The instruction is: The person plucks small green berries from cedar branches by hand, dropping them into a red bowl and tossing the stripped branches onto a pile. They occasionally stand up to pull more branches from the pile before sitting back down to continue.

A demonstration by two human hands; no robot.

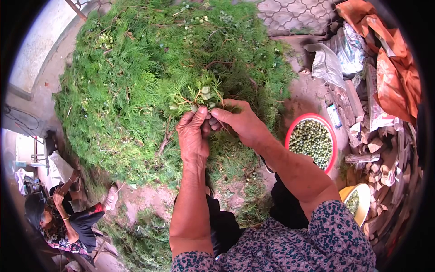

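Both my hands meet over a big heap of cut green conifer branches [131,90]. Between them is a small conifer sprig [199,93] with scale-like leaves and pale green cones [206,93]. My left hand [195,129] pinches the base of the sprig, thumb against fingers, close to a round cone. Right beside it, my right hand [233,120] has its thumb and fingers closed at the sprig's right side. The fingertips nearly touch, and the undersides of the fingers are hidden.
At my right stands a red-rimmed basin [334,136] full of small green cones. Nearer me is a yellow basin [362,195] holding more. Split firewood [385,167], sacks [328,63] and an orange cloth [394,77] line the right side. Another person [63,213] sits at the lower left.
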